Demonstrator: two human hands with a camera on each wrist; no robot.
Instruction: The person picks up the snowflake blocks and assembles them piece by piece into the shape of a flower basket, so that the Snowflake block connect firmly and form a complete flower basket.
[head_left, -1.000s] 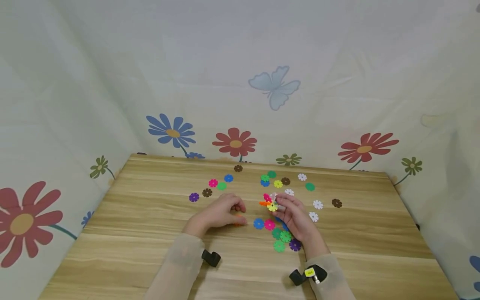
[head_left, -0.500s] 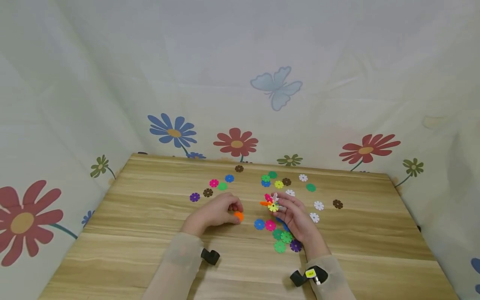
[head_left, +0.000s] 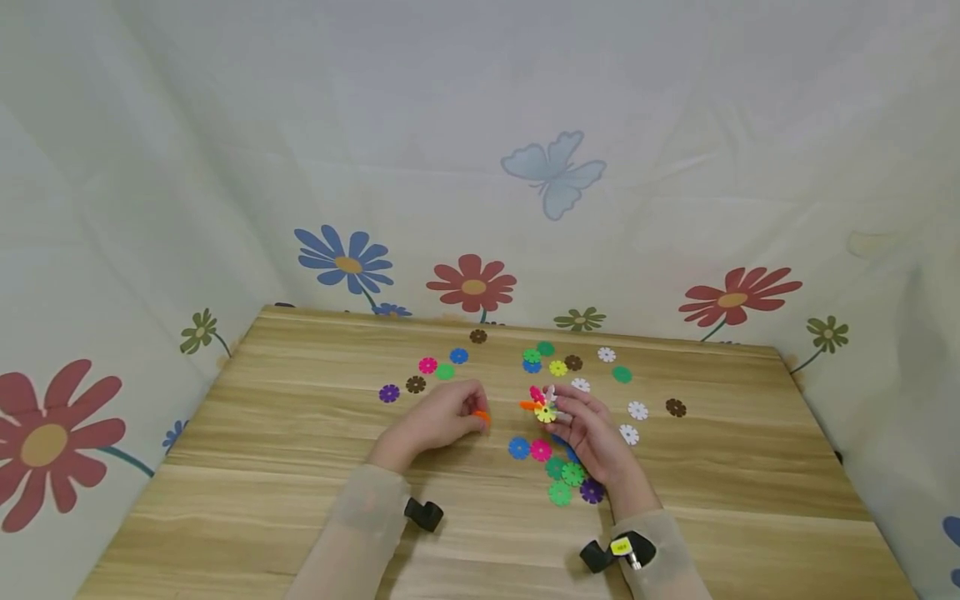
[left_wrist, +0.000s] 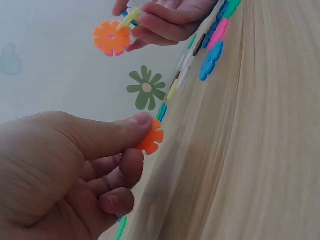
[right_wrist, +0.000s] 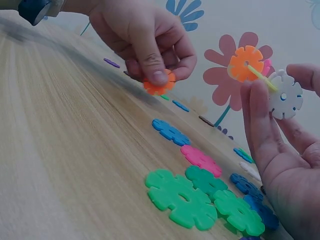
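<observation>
My left hand [head_left: 438, 421] pinches an orange notched snowflake disc [left_wrist: 154, 136] between thumb and fingers, just over the wooden table. To its right, my right hand [head_left: 596, 433] holds up a small cluster of interlocked discs. In the right wrist view that cluster shows a white disc [right_wrist: 286, 97] by the fingers, a thin yellow disc [right_wrist: 261, 76] edge-on and an orange disc [right_wrist: 245, 64]. Part of a pink disc [head_left: 536, 393] also belongs to it; the fingers hide some of the joints. The pinched orange disc and the cluster are apart.
Loose discs lie on the wooden table [head_left: 300, 467]: blue [head_left: 519, 448], pink [head_left: 540, 451], green [head_left: 559, 493] and purple [head_left: 591, 491] near my right hand. Several more lie farther back, among them a brown disc [head_left: 676, 407]. A flower-printed curtain [head_left: 420, 125] hangs behind.
My left hand has moved slightly away from me, and the pinched orange disc has risen and turned between its fingertips. My right hand and its cluster have stayed nearly still.
</observation>
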